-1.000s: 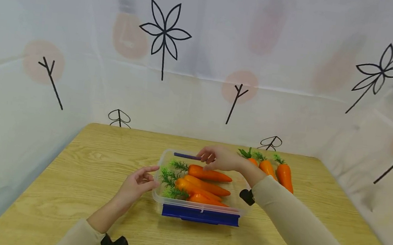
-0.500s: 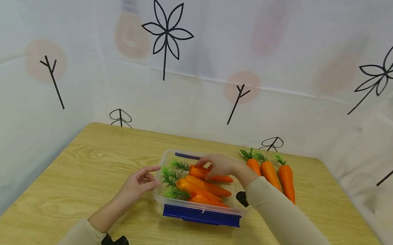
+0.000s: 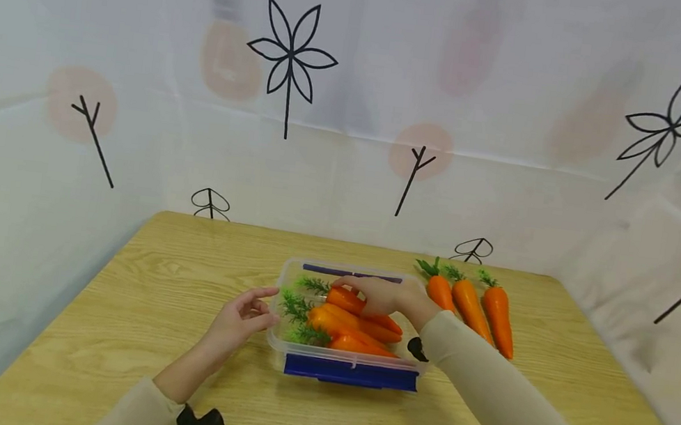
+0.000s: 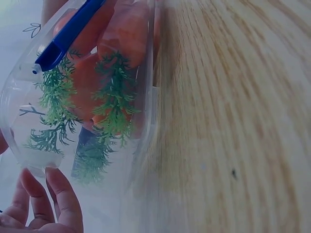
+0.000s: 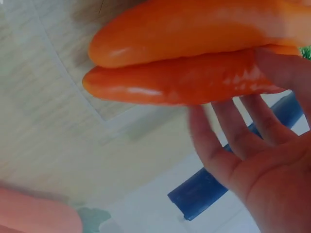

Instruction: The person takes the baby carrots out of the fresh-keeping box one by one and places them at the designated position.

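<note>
A clear plastic box (image 3: 280, 356) with blue latches stands lidless on the table, with several orange toy carrots (image 3: 331, 319) side by side in it, green tops to the left. My right hand (image 3: 392, 298) reaches in and holds the farthest carrot (image 3: 344, 300). In the right wrist view, thumb and fingers lie on opposite sides of that carrot (image 5: 165, 85), against a neighbouring one (image 5: 194, 31). My left hand (image 3: 236, 320) is at the box's left end, fingers loosely bent. The left wrist view shows its fingertips (image 4: 56, 177) right at the rim.
Three more carrots (image 3: 470, 308) lie on the wooden table (image 3: 197, 252) right of the box, tips toward the front. A blue latch (image 3: 350, 373) hangs from the box's near side. A white patterned cloth (image 3: 353, 102) rises behind the table.
My right hand has lowered from above the box's far side onto the farthest carrot and taken hold of it. My left hand has stayed by the left rim.
</note>
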A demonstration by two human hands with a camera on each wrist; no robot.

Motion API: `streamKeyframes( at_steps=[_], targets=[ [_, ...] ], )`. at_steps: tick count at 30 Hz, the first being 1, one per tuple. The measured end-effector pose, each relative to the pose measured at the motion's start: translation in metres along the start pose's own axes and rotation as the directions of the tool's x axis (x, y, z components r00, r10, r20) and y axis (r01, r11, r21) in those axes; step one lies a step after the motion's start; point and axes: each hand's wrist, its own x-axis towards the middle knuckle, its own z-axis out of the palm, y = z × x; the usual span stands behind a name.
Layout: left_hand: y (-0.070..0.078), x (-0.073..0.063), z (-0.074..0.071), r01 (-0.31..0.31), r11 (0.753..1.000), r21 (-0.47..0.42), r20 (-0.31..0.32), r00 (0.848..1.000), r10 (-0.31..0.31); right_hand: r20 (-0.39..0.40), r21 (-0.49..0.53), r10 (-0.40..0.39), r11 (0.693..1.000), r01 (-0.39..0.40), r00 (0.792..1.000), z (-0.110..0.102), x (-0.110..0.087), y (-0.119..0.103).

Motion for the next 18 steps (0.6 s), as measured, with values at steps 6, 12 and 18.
streamKeyframes(
  at_steps=[6, 12, 18],
  targets=[
    [0.0, 0.0, 0.0, -0.001, 1.0, -0.003, -0.006, 1.0, 0.001, -0.028, -0.022, 0.0, 1.0, 0.0, 1.0, 0.002, 0.004, 0.0],
    [0.001, 0.0, 0.001, -0.008, 1.0, 0.008, -0.001, 1.0, 0.008, -0.055, -0.094, -0.06, 0.994, 0.054, 0.997, -0.002, 0.0, -0.002],
    [0.0, 0.0, 0.001, 0.0, 1.0, 0.012, -0.008, 1.0, 0.0, -0.082, -0.008, -0.061, 0.998, 0.06, 0.995, -0.008, -0.005, -0.002]
  ],
)
